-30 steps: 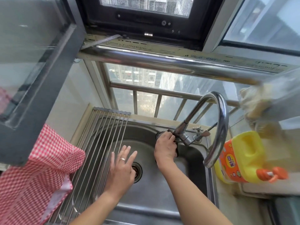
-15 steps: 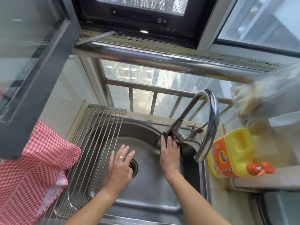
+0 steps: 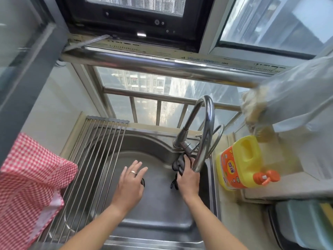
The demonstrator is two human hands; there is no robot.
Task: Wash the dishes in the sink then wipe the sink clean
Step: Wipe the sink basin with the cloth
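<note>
The steel sink lies below me with no dishes visible in its basin. My right hand grips a dark cloth at the back right of the basin, just under the base of the curved steel faucet. My left hand hovers flat over the drain with its fingers spread and a ring on one finger; it holds nothing. The drain is mostly hidden behind that hand.
A roll-up steel drying rack covers the sink's left side, with a red checked cloth hanging at the far left. A yellow detergent bottle with an orange cap stands on the right counter. A window rail runs overhead.
My right hand has drawn the dark cloth away from the faucet base and down toward the right of the basin. My left hand has stayed spread over the drain.
</note>
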